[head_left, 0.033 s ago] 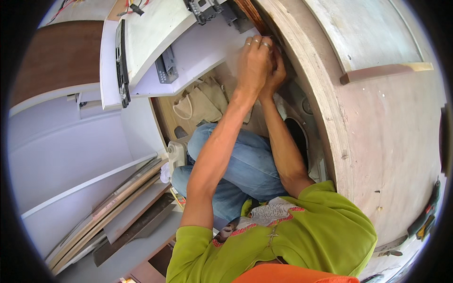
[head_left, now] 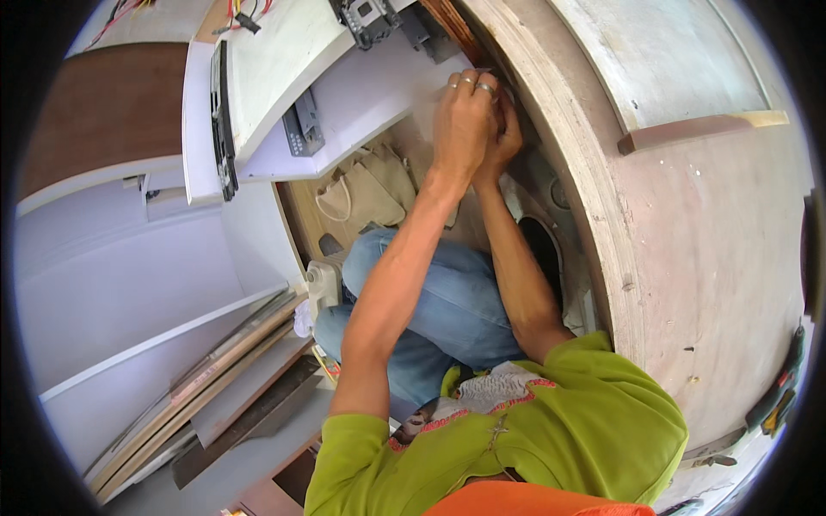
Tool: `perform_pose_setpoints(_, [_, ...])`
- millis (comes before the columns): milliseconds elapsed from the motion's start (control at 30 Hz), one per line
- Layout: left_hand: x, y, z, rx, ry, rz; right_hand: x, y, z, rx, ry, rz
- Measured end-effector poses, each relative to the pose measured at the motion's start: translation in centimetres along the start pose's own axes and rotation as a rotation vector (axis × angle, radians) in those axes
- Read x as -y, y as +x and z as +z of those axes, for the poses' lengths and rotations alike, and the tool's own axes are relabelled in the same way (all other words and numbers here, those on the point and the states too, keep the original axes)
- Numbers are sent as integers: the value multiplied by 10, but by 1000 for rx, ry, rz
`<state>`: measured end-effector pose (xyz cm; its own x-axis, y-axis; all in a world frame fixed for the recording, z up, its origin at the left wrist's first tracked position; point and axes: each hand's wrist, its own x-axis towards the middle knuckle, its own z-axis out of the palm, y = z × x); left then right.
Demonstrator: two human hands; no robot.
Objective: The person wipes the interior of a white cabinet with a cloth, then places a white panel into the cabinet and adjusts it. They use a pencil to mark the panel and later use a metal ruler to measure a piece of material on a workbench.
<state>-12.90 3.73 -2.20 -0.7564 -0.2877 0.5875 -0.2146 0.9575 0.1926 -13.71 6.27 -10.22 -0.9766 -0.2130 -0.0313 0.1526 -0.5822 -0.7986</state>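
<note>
My left hand point(head_left: 465, 125), with rings on its fingers, is closed beside the edge of a white cabinet panel point(head_left: 379, 107). Close against it, partly hidden behind it, my right hand point(head_left: 506, 138) is closed too. Both sets of fingertips meet near the lower end of a reddish-brown wooden strip point(head_left: 452, 26). Whatever they pinch is hidden by the fingers. To the left of the strip, grey metal drawer-runner fittings point(head_left: 368, 21) sit on the white cabinet. Another grey slotted fitting point(head_left: 303, 125) is fixed inside the panel.
A thick plywood edge point(head_left: 594, 189) runs along the right of my arms, with a broad wooden board point(head_left: 714, 258) beyond. A beige cloth bag point(head_left: 366, 189) lies on the floor below. Long boards point(head_left: 215, 370) lean at the lower left. A black slide rail point(head_left: 222, 120) lines the cabinet.
</note>
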Motion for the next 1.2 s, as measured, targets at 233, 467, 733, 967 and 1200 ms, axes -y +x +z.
perform_pose_setpoints(233, [7, 16, -6, 67, 55, -63, -1, 3, 2, -42, -284, -127])
perform_pose_setpoints(467, [3, 21, -15, -45, -12, -12, -7, 7, 6, -89, -204, -45])
perform_pose_setpoints(733, [13, -7, -42, 388, -15, -237, -52, 12, -26, 5, -172, 62])
perform_pose_setpoints(967, [44, -30, -77, 329, -58, -430, -5, 32, 23, -55, 467, 425])
perform_pose_setpoints(1200, [38, -41, -63, 350, -57, -439, -3, 38, 25, -141, 652, 475])
